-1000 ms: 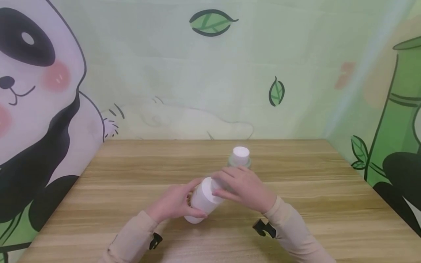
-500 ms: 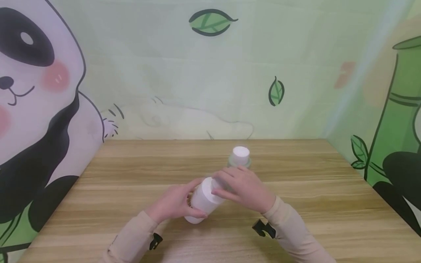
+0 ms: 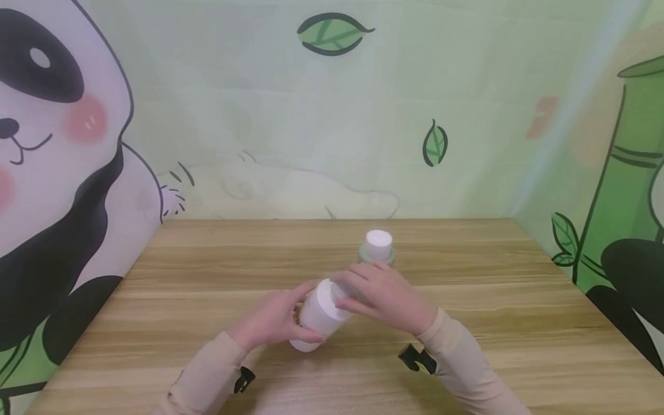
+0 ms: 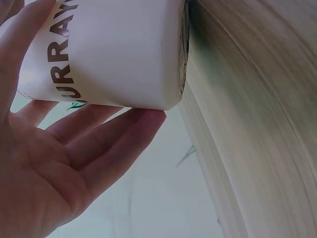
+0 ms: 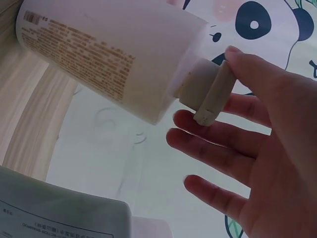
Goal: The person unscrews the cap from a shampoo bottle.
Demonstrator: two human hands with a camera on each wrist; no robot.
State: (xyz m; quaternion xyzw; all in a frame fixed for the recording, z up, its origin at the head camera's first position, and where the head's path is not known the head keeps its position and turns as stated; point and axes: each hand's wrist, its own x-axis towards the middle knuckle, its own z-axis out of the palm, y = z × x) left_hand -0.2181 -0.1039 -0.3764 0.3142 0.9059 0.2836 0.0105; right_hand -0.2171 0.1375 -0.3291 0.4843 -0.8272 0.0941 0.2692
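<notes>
A white bottle [image 3: 320, 317] leans over the table, its top tilted up to the right. My left hand [image 3: 272, 320] grips its body, thumb on the near side and fingers round the far side. Dark capital letters run along the bottle [image 4: 119, 54] in the left wrist view. My right hand [image 3: 391, 295] is at the bottle's top end. In the right wrist view its thumb and fingers pinch the whitish cap [image 5: 216, 94], whose outer end is wider, like a disc. The bottle's back [image 5: 168, 29] carries brown small print and a barcode.
Just behind my right hand stands a pale green shampoo bottle [image 5: 59, 203] with a white cap [image 3: 379, 242]. The wooden table [image 3: 218, 253] ends at a cloth backdrop [image 3: 249, 104] printed with pandas, leaves and bamboo. A black buckle [image 3: 417, 358] hangs below the right sleeve.
</notes>
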